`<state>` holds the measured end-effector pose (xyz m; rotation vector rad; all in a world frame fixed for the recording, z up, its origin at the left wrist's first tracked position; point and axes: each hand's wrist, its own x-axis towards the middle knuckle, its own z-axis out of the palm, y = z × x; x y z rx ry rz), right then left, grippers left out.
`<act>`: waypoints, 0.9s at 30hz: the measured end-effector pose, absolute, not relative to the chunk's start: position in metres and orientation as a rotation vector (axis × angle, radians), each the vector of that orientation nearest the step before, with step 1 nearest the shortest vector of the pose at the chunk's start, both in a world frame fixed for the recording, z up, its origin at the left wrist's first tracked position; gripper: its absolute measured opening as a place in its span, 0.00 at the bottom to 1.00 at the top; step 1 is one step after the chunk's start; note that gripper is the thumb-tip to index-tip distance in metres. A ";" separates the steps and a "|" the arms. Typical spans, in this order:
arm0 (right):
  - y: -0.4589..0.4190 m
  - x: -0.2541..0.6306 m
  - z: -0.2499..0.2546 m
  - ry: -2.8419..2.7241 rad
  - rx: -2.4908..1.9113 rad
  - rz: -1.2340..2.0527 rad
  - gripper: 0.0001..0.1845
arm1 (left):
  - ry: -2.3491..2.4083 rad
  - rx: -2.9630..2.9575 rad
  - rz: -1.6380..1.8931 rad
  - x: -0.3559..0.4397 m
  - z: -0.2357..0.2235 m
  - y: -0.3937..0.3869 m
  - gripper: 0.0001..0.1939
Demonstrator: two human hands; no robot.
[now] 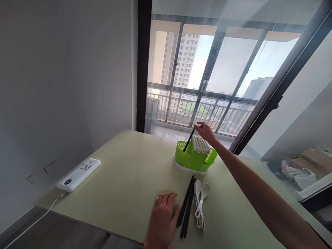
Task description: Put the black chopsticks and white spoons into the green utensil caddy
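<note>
At the far part of the table, my right hand [204, 131] pinches the upper end of a black chopstick [188, 140]. The chopstick leans, its lower end inside the left part of a bright green utensil holder [190, 159]. A white slotted piece [200, 145] sits across the middle of that holder. My left hand [163, 216] rests on the tabletop, fingers spread and slightly bent, holding nothing. Just right of it lie several black chopsticks [187, 207] in a loose bundle. Beside them, white spoons [204, 190] overlap, bowls pointing away from me.
The pale table [124, 180] meets a grey wall on the left and a large glass door at the back. On the left edge lies a white power strip [79, 174] with a white cable [38, 223] hanging off. Bags and cardboard [306, 169] are beyond the right side.
</note>
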<state>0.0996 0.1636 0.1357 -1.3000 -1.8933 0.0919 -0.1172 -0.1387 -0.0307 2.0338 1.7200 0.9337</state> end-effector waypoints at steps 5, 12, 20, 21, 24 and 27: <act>0.101 0.101 0.156 -2.079 -1.109 -0.101 0.22 | 1.721 2.042 0.946 -0.118 -0.036 -0.138 0.18; -0.024 0.101 0.131 -2.917 -0.594 -0.357 0.13 | 1.644 2.045 0.972 -0.115 -0.030 -0.143 0.07; -0.086 0.118 0.110 -3.054 -0.648 -0.447 0.09 | 1.839 2.063 0.923 -0.113 -0.032 -0.138 0.08; -0.094 0.119 0.111 -3.052 -0.656 -0.418 0.09 | 1.899 2.061 0.921 -0.114 -0.034 -0.136 0.09; -0.119 0.115 0.119 -3.076 -0.635 -0.245 0.06 | 2.075 2.054 0.918 -0.114 -0.044 -0.130 0.07; -0.138 0.108 0.128 -3.085 -0.628 -0.212 0.05 | 2.205 2.056 0.878 -0.114 -0.054 -0.124 0.05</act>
